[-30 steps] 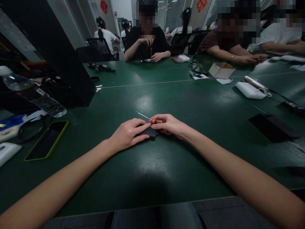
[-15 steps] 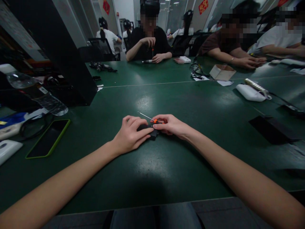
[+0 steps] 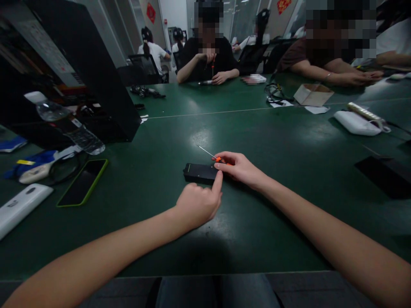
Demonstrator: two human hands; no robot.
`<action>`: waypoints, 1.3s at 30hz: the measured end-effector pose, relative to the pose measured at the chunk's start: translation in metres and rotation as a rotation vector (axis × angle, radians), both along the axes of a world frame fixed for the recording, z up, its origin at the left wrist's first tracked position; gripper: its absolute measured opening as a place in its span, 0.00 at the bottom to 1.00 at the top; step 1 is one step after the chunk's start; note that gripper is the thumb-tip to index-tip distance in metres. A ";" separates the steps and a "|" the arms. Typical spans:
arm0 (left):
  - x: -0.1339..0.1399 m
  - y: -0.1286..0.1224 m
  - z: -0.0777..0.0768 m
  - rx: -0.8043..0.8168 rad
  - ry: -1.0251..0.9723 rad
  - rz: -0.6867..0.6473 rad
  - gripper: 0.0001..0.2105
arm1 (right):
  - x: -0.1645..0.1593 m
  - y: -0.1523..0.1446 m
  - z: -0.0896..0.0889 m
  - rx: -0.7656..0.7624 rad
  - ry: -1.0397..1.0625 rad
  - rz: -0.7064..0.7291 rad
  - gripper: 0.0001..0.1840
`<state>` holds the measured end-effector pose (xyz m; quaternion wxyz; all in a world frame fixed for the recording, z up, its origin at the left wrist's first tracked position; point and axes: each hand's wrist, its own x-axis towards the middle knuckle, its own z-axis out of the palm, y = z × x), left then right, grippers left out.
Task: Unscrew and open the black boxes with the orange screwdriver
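Observation:
A black rectangular box (image 3: 201, 173) lies on the green table. My left hand (image 3: 201, 199) is in front of it, index finger stretched toward the box's right end and the other fingers curled. That fingertip is close to my right fingertips; whether it touches the box I cannot tell. In my right hand (image 3: 239, 169) is a screwdriver (image 3: 218, 159) with an orange and black handle, its thin metal shaft pointing up and left above the box. My right thumb and fingertips are at the box's right end. Part of the screwdriver handle is hidden by my fingers.
To the left lie a green-edged phone (image 3: 84, 184), a tilted plastic bottle (image 3: 75, 128) and a white device (image 3: 24, 207). On the right are a black flat object (image 3: 385, 175) and a white pouch-like item (image 3: 356, 122). Across the table, a person (image 3: 208, 64) handles a screwdriver.
My left hand has let go of the box and drawn back toward me, its index finger now extended. More of the box shows. The right hand still holds the screwdriver; the view has shifted slightly left.

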<state>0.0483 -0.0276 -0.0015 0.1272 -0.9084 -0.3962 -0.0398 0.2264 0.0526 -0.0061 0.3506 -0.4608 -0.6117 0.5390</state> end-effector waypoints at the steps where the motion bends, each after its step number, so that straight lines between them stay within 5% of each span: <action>1: 0.001 0.001 0.001 -0.040 0.008 0.037 0.29 | -0.001 0.001 -0.004 0.069 0.000 -0.041 0.24; 7: 0.005 0.003 0.007 -0.131 0.028 0.149 0.34 | 0.000 0.000 -0.009 0.399 -0.131 -0.169 0.20; 14: 0.004 0.004 0.005 -0.146 -0.058 0.120 0.32 | 0.010 -0.024 0.047 1.012 -0.376 -0.263 0.11; 19: 0.017 0.014 0.003 -0.160 -0.081 0.136 0.35 | 0.004 -0.018 0.100 0.993 -0.492 -0.134 0.08; 24: 0.037 0.030 0.001 -0.174 -0.121 0.190 0.35 | 0.001 0.001 0.134 1.059 -0.511 -0.260 0.12; 39: 0.027 0.048 -0.006 -0.144 -0.237 0.190 0.32 | 0.001 0.011 0.123 1.070 -0.531 -0.143 0.21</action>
